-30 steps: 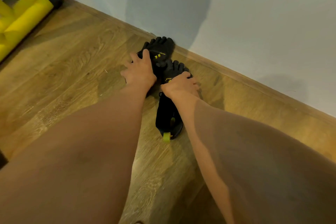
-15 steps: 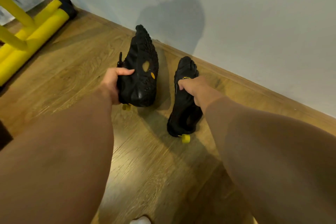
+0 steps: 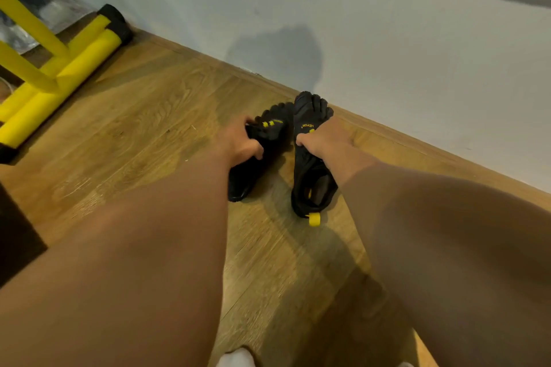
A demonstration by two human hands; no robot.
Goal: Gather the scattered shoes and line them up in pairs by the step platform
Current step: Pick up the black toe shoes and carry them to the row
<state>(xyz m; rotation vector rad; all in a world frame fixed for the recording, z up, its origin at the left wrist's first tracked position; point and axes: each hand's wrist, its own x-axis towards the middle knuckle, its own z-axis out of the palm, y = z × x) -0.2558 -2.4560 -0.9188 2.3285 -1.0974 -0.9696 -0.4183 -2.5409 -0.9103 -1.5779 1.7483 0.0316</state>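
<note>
Two black toe shoes with yellow marks are side by side near the wall, toes pointing at the skirting. My left hand (image 3: 241, 143) grips the left shoe (image 3: 268, 131) across its upper, thumb curled under its side. My right hand (image 3: 325, 140) grips the right shoe (image 3: 310, 176) over its midfoot. The right shoe's opening faces up and a yellow heel tab (image 3: 314, 219) sticks out at its back. My forearms hide the floor close to me and part of the left shoe's heel.
A yellow metal frame (image 3: 44, 68) with black end caps lies on the wood floor (image 3: 134, 128) at the left. The pale wall (image 3: 387, 68) and its wooden skirting run diagonally behind the shoes. Something white (image 3: 235, 359) shows at the bottom edge.
The left shoe, held sole toward me half a second ago, has been turned upright and brought down beside the right shoe. Both hands keep their grip.
</note>
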